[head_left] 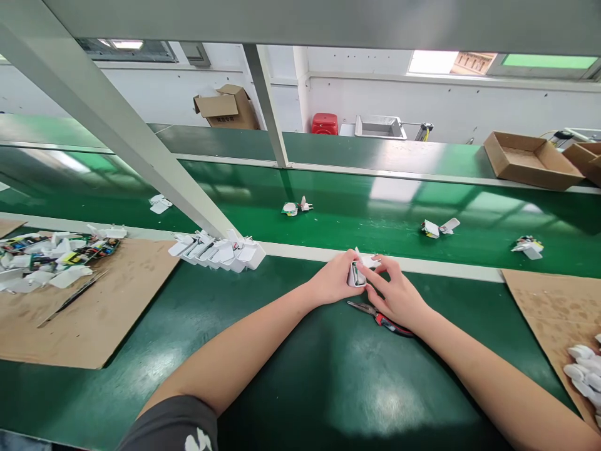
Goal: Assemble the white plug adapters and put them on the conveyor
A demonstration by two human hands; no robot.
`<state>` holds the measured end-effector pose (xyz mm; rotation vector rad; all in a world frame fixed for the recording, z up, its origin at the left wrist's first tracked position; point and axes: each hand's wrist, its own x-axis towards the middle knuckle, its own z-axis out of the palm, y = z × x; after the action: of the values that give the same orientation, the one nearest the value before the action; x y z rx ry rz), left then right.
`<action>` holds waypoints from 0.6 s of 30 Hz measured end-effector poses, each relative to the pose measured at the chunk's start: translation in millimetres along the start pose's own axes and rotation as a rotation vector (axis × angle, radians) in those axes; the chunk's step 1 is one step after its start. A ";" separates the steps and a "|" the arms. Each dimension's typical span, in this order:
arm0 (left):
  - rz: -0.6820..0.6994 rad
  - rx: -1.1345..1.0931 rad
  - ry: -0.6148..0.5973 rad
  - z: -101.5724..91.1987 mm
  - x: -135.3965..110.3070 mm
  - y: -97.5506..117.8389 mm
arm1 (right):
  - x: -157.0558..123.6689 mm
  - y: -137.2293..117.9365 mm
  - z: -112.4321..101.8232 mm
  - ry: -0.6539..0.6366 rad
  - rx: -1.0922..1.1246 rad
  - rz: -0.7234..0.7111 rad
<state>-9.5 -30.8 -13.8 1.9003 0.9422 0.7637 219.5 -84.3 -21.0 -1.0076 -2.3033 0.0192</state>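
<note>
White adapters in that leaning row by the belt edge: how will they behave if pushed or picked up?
The white adapters lean on one another, so a push would likely topple several in a run. They look like thin, hollow plastic, so probably light for their size. Their smooth, glossy faces may slip in a loose grip.

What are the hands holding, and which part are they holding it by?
Both hands hold a small white plug. The left hand grips its side, and the right hand pinches its top end.
</note>
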 end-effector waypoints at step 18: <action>-0.064 -0.142 0.104 -0.9 3.3 -13.3 | 1.3 -1.5 -6.4 0.015 0.210 -0.059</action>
<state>-12.7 -23.0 -24.7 1.7134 0.9818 0.8750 221.2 -85.9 -14.7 -0.8307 -2.2613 0.2240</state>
